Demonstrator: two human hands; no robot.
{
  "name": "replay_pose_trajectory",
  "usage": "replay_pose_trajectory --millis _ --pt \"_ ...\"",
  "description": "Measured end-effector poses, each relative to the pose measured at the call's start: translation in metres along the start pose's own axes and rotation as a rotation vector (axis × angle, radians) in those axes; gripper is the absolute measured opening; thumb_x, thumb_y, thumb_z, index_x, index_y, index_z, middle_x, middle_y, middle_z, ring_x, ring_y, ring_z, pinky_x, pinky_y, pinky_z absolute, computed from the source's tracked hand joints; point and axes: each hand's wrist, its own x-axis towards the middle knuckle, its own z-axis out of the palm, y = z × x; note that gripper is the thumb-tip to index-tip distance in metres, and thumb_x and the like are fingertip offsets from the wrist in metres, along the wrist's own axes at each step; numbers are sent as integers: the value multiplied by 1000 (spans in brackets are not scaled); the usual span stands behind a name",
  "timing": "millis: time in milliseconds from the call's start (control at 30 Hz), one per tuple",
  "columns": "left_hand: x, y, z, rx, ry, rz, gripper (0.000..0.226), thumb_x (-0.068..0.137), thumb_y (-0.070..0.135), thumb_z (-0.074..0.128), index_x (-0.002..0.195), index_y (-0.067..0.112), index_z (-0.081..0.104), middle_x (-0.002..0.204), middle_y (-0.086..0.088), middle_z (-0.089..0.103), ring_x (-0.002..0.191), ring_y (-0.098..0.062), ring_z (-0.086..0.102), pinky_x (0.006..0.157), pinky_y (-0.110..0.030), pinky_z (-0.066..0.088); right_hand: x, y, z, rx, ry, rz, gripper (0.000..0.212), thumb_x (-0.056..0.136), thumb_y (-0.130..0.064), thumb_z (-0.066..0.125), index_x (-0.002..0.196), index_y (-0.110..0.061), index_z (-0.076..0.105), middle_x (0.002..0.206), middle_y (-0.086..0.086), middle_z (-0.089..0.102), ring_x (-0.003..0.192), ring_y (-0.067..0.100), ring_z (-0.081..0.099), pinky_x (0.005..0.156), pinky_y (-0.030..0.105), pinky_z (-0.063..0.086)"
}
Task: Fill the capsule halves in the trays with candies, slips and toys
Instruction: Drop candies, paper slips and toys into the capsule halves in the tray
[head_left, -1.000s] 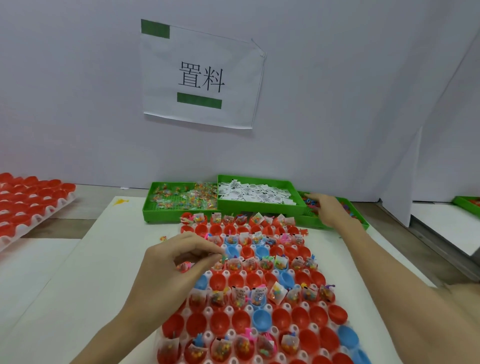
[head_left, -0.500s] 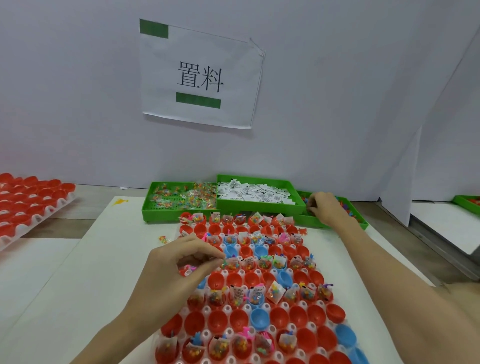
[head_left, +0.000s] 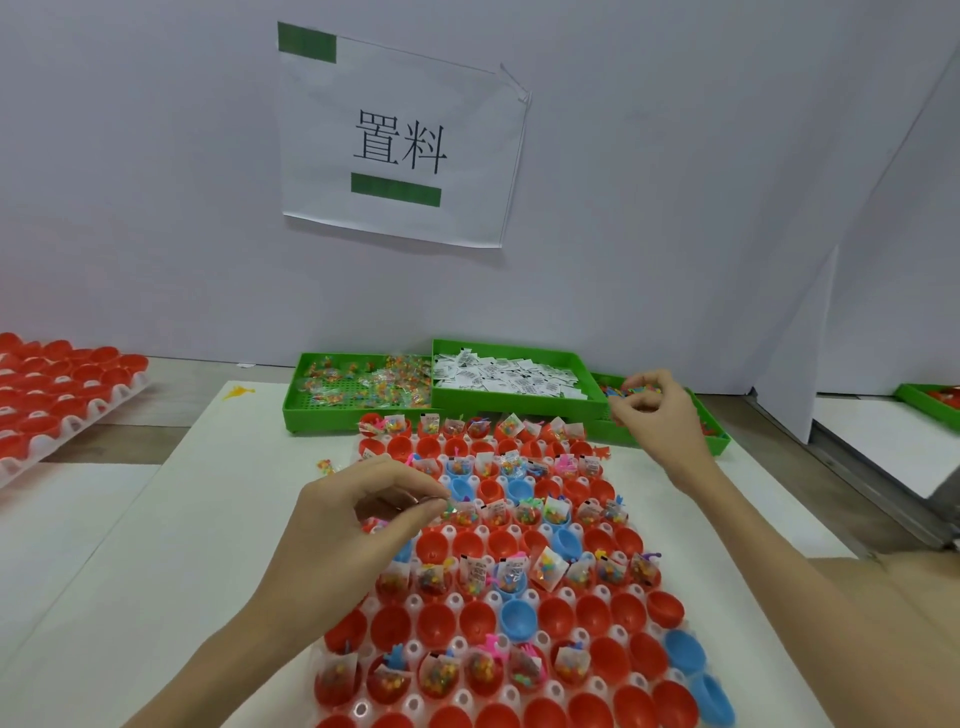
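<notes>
A white tray (head_left: 413, 603) of red and blue capsule halves lies in front of me; several halves hold candy packets, slips and small toys, while others are bare. My left hand (head_left: 358, 519) hovers over the tray's left middle and pinches a small toy between thumb and fingertips. My right hand (head_left: 652, 415) is raised over the right green bin (head_left: 719, 441) of toys, its fingers curled round small colourful toys. The candy bin (head_left: 363, 387) and the slip bin (head_left: 511, 376) stand behind the tray.
A second tray (head_left: 62, 400) of red capsule halves sits at the far left. A paper sign (head_left: 400, 140) hangs on the white back wall. A loose candy packet (head_left: 325, 466) lies on the mat left of the tray. Another green bin (head_left: 930, 402) shows at the right edge.
My right hand has lifted out of the toy bin with toys in its fingers. My left hand stays over the tray's left side, still pinching its small toy.
</notes>
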Motion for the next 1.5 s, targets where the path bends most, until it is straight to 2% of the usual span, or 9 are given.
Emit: replay_pose_trajectory --millis 100,200,400,667,800,1000,1167,1367,1500 --pt "-2 4 3 -59 -12 -38 13 81 21 80 92 28 82 88 9 77 83 -16 74 75 -24 59 -46 -32 -6 145 -154 -71 26 92 -21 75 115 -20 65 83 -2 79 82 11 75 74 23 59" --pt "-5 11 7 -117 -30 -35 13 81 24 79 93 29 83 90 5 77 83 -18 73 74 -24 59 -93 -57 -6 218 -312 -117 12 89 -20 77 100 -26 77 87 0 79 83 17 77 77 25 62" --pt "-18 24 21 -113 -98 19 24 80 25 82 102 34 81 92 7 79 86 -17 76 77 -24 60 -139 -90 1 211 -562 -206 4 87 -26 81 91 -26 80 85 -2 79 80 15 76 73 24 59" --pt "-11 38 28 58 -127 167 15 80 28 78 94 29 80 90 15 76 84 -10 75 75 -22 61 -150 -93 -8 263 -666 -193 6 89 -24 79 95 -25 81 87 -1 79 80 17 76 75 24 60" --pt "-2 47 35 169 -144 227 11 77 24 80 88 26 80 84 19 73 77 -6 73 69 -23 60 -144 -90 -22 241 -752 -164 15 88 -24 80 104 -22 80 98 -2 79 91 16 76 84 24 60" --pt "11 61 53 124 -253 152 13 76 15 87 88 20 84 80 11 76 76 -8 75 73 -24 62 -138 -93 -43 111 -766 -145 17 81 -21 86 94 -20 75 90 -2 78 85 13 75 78 20 57" --pt "12 63 70 52 -458 11 14 80 9 87 92 16 84 83 8 79 77 -3 76 76 -20 62 -145 -80 -64 40 -808 -25 21 81 -18 84 97 -26 75 90 -2 77 82 12 74 79 22 58" --pt "4 61 89 159 -575 33 8 82 12 86 87 17 83 77 7 78 71 -1 73 73 -22 61 -167 -66 -69 -53 -806 23 17 81 -17 82 93 -29 77 87 -4 76 74 5 70 74 19 57" --pt "5 61 93 235 -627 88 8 84 13 83 87 21 82 76 13 74 74 3 69 70 -9 53 -176 -65 -67 -144 -768 -12 17 80 -16 82 89 -29 75 85 -8 75 74 5 70 67 14 53"
